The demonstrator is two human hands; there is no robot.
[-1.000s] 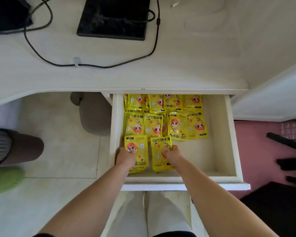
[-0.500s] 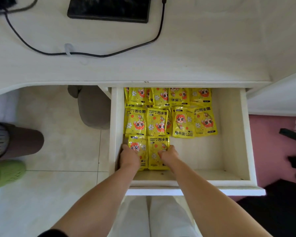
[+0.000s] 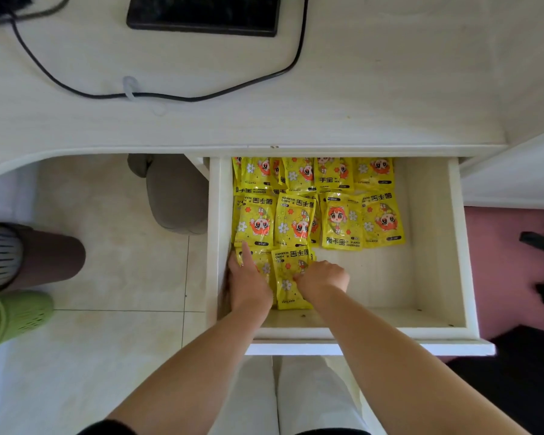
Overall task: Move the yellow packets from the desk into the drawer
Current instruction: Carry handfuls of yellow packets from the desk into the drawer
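Note:
The white drawer (image 3: 456,246) is pulled out below the desk (image 3: 374,114). Several yellow hand-warmer packets (image 3: 343,221) lie in two rows at its back. At the front left two more sit side by side. My left hand (image 3: 248,285) covers the left packet (image 3: 264,265) against the drawer's left wall, index finger stretched forward over it. My right hand (image 3: 325,277) is curled on the right edge of the right packet (image 3: 288,277). No yellow packet shows on the desk top.
A black tablet (image 3: 201,12) and a black cable (image 3: 170,96) lie on the desk. A grey stool (image 3: 176,199) stands under it, left of the drawer. Another person's leg (image 3: 44,255) and a green slipper (image 3: 10,315) are at far left. The drawer's right half shows bare bottom.
Both hands have pushed the two front packets further back, up against the middle row. My left index finger has straightened out over its packet.

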